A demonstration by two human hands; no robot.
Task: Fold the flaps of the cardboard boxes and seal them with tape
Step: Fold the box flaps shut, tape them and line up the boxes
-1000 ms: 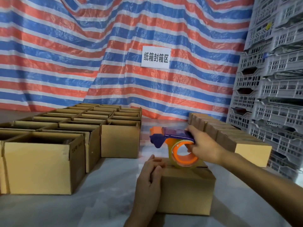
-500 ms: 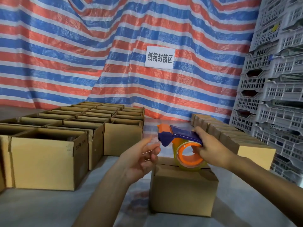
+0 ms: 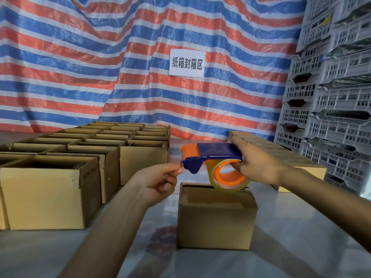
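A small closed cardboard box (image 3: 215, 223) stands on the pale table in front of me. My right hand (image 3: 255, 165) grips a blue and orange tape dispenser (image 3: 212, 157) with a roll of clear tape, held just above the box's far top edge. My left hand (image 3: 158, 180) is raised beside the dispenser's front end, and its thumb and forefinger pinch at the tape end by the blue cutter. The tape end itself is too thin to make out.
Several open cardboard boxes (image 3: 46, 189) stand in rows on the left. A row of closed boxes (image 3: 281, 155) runs along the right. Grey plastic crates (image 3: 329, 109) are stacked at the far right. A striped tarp (image 3: 100, 63) with a white sign hangs behind.
My left hand left the box's front top edge and rose to the dispenser's front end, where its fingers now pinch. The dispenser lifted slightly above the box.
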